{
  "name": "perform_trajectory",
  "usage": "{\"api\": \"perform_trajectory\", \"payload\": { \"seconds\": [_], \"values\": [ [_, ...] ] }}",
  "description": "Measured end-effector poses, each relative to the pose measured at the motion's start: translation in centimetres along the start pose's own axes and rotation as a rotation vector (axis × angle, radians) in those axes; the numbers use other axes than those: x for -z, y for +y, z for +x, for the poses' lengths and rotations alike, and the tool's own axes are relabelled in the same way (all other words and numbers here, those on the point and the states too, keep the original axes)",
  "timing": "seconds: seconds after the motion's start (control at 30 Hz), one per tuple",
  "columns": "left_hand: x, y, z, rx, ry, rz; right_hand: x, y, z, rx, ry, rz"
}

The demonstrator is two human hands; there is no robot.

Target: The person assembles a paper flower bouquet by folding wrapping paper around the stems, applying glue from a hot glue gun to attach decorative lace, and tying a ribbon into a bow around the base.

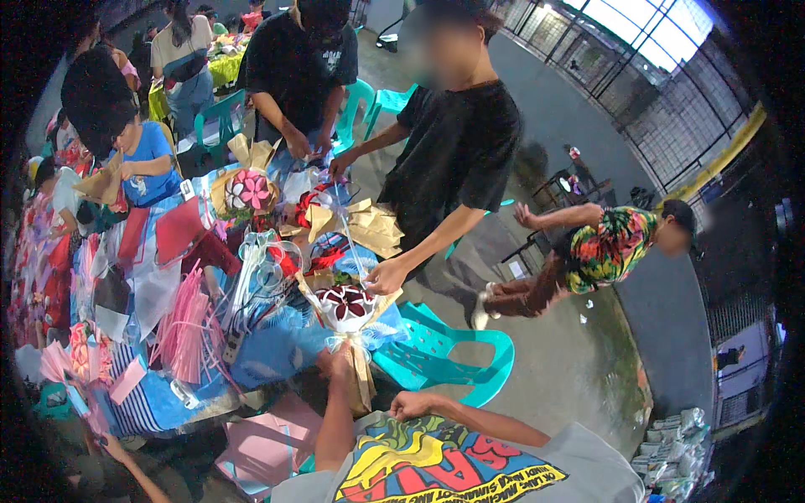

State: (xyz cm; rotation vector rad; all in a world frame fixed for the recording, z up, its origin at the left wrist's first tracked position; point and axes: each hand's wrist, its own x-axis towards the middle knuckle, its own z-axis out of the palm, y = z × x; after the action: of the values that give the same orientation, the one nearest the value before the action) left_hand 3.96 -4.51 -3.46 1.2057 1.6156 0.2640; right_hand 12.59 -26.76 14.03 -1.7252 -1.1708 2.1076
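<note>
A bouquet (345, 307) with a dark red and white flower stands at the table's near edge, wrapped in brown paper with a pale ribbon at its neck. My left hand (337, 364) is closed around the wrapped stem, just below the ribbon. To the right, my right hand (411, 405) is curled into a fist close to my shirt; whatever may be inside it is hidden. A co-worker in a black shirt stretches a thin white ribbon (348, 230) between two hands, the lower one touching the bouquet's right side.
The blue-covered table (268, 356) carries pink strips (189, 318), white strips (249, 272), red sheets (180, 230) and another bouquet (250, 189). A teal chair (453, 348) stands right of my bouquet. Pink sheets (268, 444) lie lower left. Someone in a patterned shirt is at the right.
</note>
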Motion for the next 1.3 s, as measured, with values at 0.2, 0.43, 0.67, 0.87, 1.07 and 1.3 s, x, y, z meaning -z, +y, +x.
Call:
{"api": "perform_trajectory", "payload": {
  "seconds": [0.2,0.43,0.67,0.87,1.07,1.3],
  "values": [
    [0.6,0.2,0.0,-0.023,0.010,-0.006,-0.7,-0.6,-0.1,-0.025,0.117,-0.036],
    [0.6,0.2,-0.5,-0.044,0.015,-0.012,-1.0,-1.9,0.6,-0.010,-0.015,-0.162],
    [2.7,-1.2,-1.2,-0.077,0.077,-0.010,-1.8,-2.8,2.4,0.120,0.019,-0.317],
    [4.3,0.4,-2.8,-0.146,0.096,0.000,0.9,-2.6,4.0,0.127,0.027,-0.359],
    [4.0,2.0,-2.1,-0.131,0.077,-0.033,5.3,-4.3,3.1,0.069,0.562,-0.167],
    [3.7,3.8,-4.5,-0.219,0.039,-0.040,9.9,-6.7,5.0,0.399,1.203,-0.390]
  ]
}}
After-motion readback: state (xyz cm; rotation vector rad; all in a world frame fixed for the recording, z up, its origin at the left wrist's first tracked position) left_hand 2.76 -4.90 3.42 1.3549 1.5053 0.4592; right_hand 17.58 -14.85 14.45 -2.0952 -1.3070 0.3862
